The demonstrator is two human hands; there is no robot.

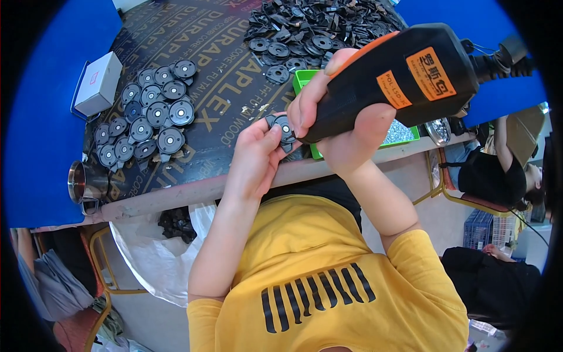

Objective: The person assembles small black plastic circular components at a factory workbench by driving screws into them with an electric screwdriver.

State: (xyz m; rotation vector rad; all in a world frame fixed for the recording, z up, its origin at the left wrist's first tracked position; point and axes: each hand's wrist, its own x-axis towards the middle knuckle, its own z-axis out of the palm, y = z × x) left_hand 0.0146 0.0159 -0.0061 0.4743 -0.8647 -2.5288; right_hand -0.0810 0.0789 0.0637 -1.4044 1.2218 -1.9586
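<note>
My right hand (346, 117) is wrapped round a black electric screwdriver (375, 82) with orange labels and an orange strip. Its narrow end points down and left. Between the fingers and thumb of my left hand (256, 154) is a small round dark plastic part (284, 129), held near the table's front edge. The screwdriver's tip meets or nearly touches this part; the exact contact is hidden by my fingers. Just behind and under the right hand lies a green tray (415, 136) holding many small silvery pieces, probably screws.
Several round dark parts with silvery centres (171, 139) lie grouped at left. A heap of loose black plastic parts (322, 26) covers the far side. A white box (99, 85), metal cup (88, 183) and metal bowl (438, 132) stand nearby. A white bag (149, 258) hangs below; another person (489, 173) sits at right.
</note>
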